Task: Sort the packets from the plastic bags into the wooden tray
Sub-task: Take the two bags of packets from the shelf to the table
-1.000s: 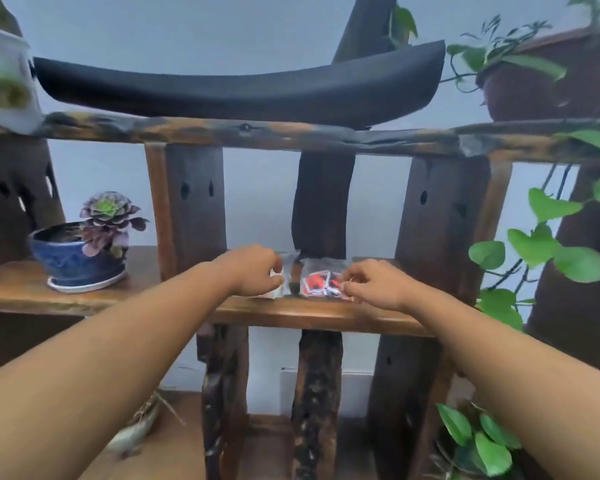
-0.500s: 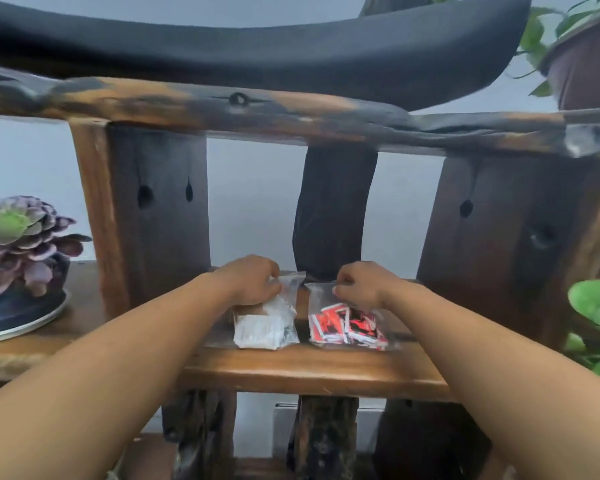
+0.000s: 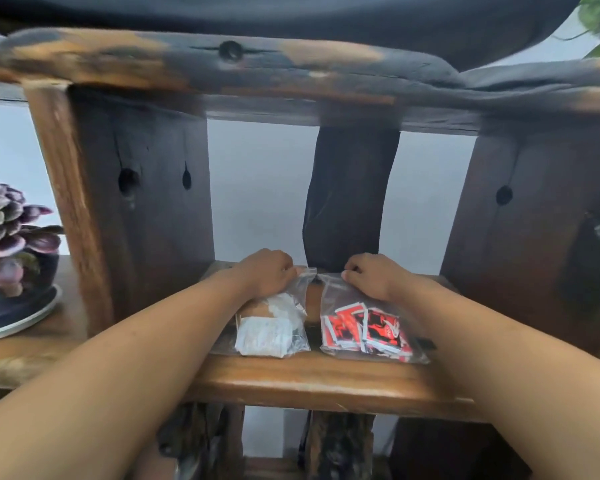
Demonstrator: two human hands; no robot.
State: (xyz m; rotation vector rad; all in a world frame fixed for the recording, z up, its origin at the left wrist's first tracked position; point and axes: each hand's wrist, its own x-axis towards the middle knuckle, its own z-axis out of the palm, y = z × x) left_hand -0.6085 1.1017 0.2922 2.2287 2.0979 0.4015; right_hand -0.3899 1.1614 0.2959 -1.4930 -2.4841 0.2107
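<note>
Closer in than a second ago — both bags now flat on shelf [image 3: 309,382]. Left hand [image 3: 267,271] pinching top of white-packet bag [image 3: 274,327], right hand [image 3: 368,275] pinching red-packet bag [image 3: 364,330]. No tray visible — sorting not begun

head cam | 1 view | faces fwd+down | close on wooden shelf [image 3: 312,379] | wide-angle

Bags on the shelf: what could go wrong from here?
1. Each hand, left hand and right hand, seems to pinch only a bag's top edge; the white-packet bag or red-packet bag could slip or spill when lifted.
2. Both bags lie near the shelf's front edge; a pull could drop them.
3. No wooden tray is in view.
</note>
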